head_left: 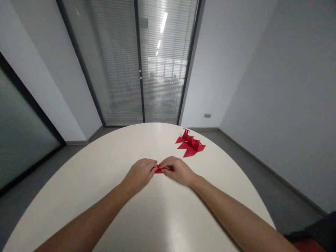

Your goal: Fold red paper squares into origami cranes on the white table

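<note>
A small piece of red paper (158,170) lies on the white round table (105,182), and both hands meet on it. My left hand (140,174) has its fingers curled and pinches the paper's left side. On the other side, my right hand (177,169) presses with bent fingers, covering most of the sheet. Only a small red sliver shows between the fingertips. Farther back and to the right sit folded red paper cranes (190,143), a short reach beyond my right hand.
The table's far edge curves just behind the cranes. Beyond it are a grey floor, white walls and a glass partition with blinds (139,63). A dark and red object (312,239) shows at the bottom right corner.
</note>
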`<state>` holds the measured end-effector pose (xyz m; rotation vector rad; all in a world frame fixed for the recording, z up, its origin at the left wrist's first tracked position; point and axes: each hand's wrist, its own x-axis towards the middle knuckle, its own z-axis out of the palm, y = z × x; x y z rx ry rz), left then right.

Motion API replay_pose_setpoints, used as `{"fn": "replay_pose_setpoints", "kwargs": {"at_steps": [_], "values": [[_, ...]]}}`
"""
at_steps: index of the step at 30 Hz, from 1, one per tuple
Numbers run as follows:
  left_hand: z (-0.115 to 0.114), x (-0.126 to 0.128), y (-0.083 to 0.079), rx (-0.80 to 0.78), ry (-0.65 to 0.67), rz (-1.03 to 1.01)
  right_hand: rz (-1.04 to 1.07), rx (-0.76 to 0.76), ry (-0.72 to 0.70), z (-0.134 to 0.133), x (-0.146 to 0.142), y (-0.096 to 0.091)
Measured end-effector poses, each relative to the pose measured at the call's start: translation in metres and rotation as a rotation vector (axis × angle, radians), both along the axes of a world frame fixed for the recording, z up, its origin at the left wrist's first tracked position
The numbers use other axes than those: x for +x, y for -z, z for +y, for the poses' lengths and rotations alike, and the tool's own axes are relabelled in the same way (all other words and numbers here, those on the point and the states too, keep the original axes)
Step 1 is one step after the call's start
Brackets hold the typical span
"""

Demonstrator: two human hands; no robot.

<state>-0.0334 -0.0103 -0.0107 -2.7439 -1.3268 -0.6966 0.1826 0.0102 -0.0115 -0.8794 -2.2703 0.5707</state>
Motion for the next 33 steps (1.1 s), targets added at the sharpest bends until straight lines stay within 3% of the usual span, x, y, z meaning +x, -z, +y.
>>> {"fn": "replay_pose_setpoints", "kwargs": {"at_steps": [12,29,33], "values": [[-0.0008,0.0003,-0.0035,0.041,0.009,0.022,0.001,-0.088,0.050,-0.0041,-0.0017,-0.0034],[-0.0039,-0.0010,-0.0046,0.006,-0.023,0.046,-0.030,-0.077,0.044,-0.0039,-0.0002,-0.0060],[-0.0041,-0.0001,-0.0052,0.009,-0.041,0.044,-0.083,0.004,0.067,-0.0052,-0.0013,-0.0078]]}}
